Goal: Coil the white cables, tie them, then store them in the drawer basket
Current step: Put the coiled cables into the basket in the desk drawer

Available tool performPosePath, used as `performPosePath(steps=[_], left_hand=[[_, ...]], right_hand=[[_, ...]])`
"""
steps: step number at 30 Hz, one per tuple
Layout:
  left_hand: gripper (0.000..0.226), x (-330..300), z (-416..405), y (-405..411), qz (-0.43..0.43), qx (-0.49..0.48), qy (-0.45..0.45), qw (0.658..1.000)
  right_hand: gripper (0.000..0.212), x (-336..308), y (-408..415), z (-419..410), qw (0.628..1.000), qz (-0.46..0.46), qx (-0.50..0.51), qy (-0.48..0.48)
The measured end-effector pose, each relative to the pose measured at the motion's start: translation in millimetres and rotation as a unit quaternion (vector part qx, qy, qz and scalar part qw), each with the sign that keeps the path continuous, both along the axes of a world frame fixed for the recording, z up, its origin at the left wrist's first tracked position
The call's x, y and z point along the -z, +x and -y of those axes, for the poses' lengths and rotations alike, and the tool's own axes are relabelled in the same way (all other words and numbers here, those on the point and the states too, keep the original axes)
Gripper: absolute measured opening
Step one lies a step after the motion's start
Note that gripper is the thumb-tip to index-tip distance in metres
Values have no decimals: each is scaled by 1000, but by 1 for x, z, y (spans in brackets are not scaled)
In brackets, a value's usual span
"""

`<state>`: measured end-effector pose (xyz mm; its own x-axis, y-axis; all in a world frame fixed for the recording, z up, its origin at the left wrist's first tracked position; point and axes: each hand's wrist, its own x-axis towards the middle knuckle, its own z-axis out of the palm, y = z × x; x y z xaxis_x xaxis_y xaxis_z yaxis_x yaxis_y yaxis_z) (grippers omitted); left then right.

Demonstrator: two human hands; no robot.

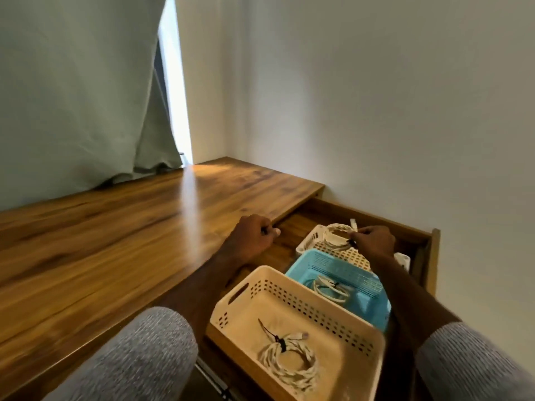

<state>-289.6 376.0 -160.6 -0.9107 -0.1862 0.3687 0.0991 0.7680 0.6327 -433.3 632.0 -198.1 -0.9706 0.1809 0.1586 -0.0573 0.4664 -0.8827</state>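
**Third cable goes into the far basket**

The drawer point(417, 235) is pulled out beside the wooden tabletop point(115, 235). Three baskets sit in it in a row.

The right hand point(373, 241) is over the far cream basket point(315, 238). Its fingers pinch a coiled white cable point(337, 234) at its black tie point(352, 242). So this grip is narrow and holding the cable. The coil hangs partly inside that basket, at its top edge.

The left hand point(252, 235) is at the edge of the tabletop, next to the drawer. Its fingers are curled into a closed fist. I cannot tell if anything is in it.

The blue basket point(362, 287) in the middle has a tied white cable point(331, 289) lying on its bottom. The near cream basket point(289, 308) also has a tied white cable point(289, 354) lying in it.

Both arms have grey sleeves point(144, 351). A grey curtain point(81, 91) hangs behind the tabletop, and a white wall point(376, 96) is on the right.
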Motion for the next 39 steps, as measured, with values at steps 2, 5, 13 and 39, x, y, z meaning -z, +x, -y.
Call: performPosePath(steps=[2,5,13,39], left_hand=[[33,8,-20,-14,10,15,-3,1000],[38,16,-44,-27,17,35,-45,998],[30,26,-68,-45,41,56,-62,996],[31,21,-167,57,20,78,-140,987]], right_hand=[[15,10,-14,-19,999,28,12,21],[19,19,-30,-38,995,73,26,62],[40,34,-52,-49,980,157,42,117],[11,7,93,-81,968,-233,-77,44]])
